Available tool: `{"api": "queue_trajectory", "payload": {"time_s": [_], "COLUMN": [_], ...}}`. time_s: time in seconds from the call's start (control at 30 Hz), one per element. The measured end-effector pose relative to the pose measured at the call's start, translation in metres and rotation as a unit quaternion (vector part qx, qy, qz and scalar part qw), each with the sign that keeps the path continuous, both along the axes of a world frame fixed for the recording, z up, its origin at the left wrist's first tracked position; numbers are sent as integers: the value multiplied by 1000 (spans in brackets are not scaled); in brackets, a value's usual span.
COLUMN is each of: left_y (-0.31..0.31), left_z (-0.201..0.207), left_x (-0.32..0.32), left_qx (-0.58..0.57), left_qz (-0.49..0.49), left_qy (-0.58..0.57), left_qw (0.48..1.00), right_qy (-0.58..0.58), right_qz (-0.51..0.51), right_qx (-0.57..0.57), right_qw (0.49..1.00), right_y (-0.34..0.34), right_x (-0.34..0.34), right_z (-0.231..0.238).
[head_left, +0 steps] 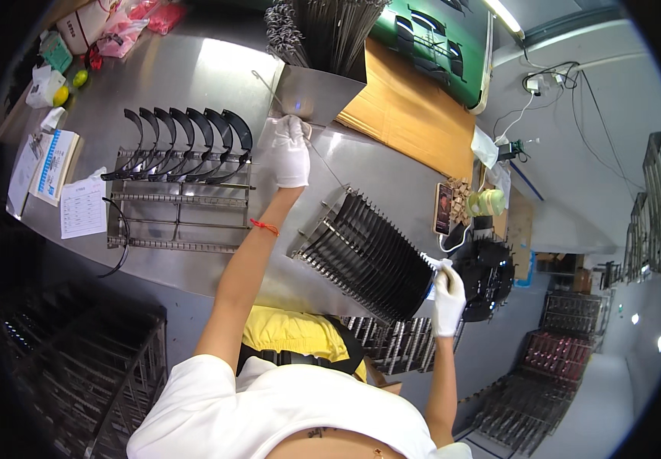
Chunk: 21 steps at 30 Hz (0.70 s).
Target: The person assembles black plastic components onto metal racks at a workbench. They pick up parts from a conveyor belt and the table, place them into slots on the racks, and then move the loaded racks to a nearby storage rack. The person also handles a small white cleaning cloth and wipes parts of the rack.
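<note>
My left hand [290, 153], in a white glove, is closed on a thin metal wire [327, 167] in front of a metal bin [311, 90]. One end of the wire shows beyond the hand; the other reaches toward a rack densely filled with black curved strips [372, 252]. This rack lies slanted at the table's front edge. At its right end is my right hand [448, 302], also white-gloved, with fingers closed near something small and white. What they grip is hidden. Left of my left arm stands a metal rack [181, 200] with several black curved strips [189, 145] upright along its far side.
Many thin wires [330, 34] stand in the bin. A loose black curved strip [125, 237] hangs over the table's front edge. Papers [84, 208] lie left; cardboard [407, 107], a phone [443, 208] and a green roll [489, 203] are right. Filled racks [93, 352] stand below.
</note>
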<state>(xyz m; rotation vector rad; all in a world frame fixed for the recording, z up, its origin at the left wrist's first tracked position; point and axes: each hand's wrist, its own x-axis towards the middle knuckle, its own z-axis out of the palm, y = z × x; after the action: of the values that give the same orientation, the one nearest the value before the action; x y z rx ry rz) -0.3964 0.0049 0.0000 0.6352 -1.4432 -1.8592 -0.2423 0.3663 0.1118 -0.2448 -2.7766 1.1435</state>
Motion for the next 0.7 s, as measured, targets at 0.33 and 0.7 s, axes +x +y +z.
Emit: {"api": "queue_trajectory", "payload": {"time_s": [0.33,0.7], "left_y": [-16,-34], "left_z": [-5,-95], "left_x": [-12,-37], "left_qx": [104,95], "left_qz": [-188,-47], "left_qy": [84,-123], "left_qw": [973,987], "right_qy": [104,38], "right_qz": [512,522], "right_qx": [328,211], "right_qw": [787,826], "right_y": [-147,-151], "right_x": [-143,-144], "right_z": [-27,-54]}}
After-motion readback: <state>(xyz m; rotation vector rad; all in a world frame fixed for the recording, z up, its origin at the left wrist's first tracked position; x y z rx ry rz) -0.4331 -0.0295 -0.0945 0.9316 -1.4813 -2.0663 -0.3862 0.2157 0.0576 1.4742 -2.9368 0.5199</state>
